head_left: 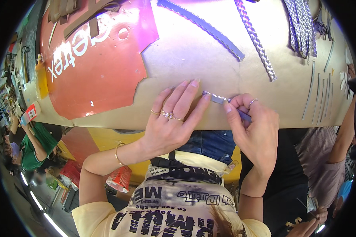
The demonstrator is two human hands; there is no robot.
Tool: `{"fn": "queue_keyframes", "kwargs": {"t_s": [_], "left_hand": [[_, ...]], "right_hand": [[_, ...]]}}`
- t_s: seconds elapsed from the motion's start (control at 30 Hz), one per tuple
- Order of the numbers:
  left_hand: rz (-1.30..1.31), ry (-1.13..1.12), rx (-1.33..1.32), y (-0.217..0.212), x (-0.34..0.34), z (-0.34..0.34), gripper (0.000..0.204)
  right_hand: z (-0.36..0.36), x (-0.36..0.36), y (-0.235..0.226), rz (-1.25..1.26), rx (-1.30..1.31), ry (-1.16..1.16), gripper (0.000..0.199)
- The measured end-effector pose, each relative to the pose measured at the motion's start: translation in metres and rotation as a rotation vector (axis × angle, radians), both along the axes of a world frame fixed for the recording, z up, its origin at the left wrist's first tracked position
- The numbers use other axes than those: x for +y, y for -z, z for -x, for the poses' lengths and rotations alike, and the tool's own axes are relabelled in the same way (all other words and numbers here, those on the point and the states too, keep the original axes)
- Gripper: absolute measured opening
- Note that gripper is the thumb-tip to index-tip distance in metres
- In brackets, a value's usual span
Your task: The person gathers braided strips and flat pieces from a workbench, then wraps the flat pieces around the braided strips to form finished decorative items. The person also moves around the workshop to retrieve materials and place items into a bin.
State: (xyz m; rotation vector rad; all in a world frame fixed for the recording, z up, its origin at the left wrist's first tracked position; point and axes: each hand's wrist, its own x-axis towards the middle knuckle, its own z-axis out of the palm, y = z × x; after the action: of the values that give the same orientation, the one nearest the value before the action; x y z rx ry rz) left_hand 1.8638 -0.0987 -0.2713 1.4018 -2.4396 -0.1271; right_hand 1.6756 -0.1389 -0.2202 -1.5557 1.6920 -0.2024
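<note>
A short grey-blue strip with a pale braided edge lies near the front edge of the gold-coloured table. My left hand rests flat on the surface, fingers stretched out and apart, one fingertip touching the strip's left end. Closed in a pinch, my right hand holds the strip's right part, and a darker end of it shows among the fingers. Further back are a wide blue-grey strip with a braided edge and a narrow purple-and-silver braid.
A torn-edged red sheet covers the table's left, with brown straps on it. A bundle of braids lies back right, near several thin grey strips. Other people's hands show at lower right. An orange bottle stands left.
</note>
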Motion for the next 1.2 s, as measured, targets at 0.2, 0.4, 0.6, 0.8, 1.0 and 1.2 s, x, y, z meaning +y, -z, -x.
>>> {"fn": "queue_keyframes", "kwargs": {"t_s": [0.2, 0.4, 0.6, 0.8, 1.0, 1.2], "left_hand": [[-0.080, 0.102, 0.008, -0.004, 0.012, 0.006, 0.040], [-0.173, 0.068, 0.065, 0.004, 0.019, 0.016, 0.044], [-0.156, 0.059, -0.009, 0.005, 0.020, 0.018, 0.043], [-0.153, 0.058, -0.034, 0.003, 0.018, 0.019, 0.043], [-0.170, 0.043, -0.055, -0.001, 0.018, 0.023, 0.042], [-0.165, -0.007, -0.112, -0.008, 0.020, 0.032, 0.040]], "right_hand": [[0.000, -0.001, -0.001, 0.005, 0.028, -0.023, 0.014], [0.001, -0.001, 0.001, -0.012, 0.023, -0.018, 0.012], [0.005, 0.000, 0.005, -0.001, -0.089, 0.031, 0.012], [0.006, -0.002, 0.003, -0.048, -0.076, 0.052, 0.013], [0.005, -0.003, 0.002, -0.042, -0.053, 0.044, 0.014], [0.004, -0.002, 0.003, -0.036, -0.029, 0.055, 0.016]]}}
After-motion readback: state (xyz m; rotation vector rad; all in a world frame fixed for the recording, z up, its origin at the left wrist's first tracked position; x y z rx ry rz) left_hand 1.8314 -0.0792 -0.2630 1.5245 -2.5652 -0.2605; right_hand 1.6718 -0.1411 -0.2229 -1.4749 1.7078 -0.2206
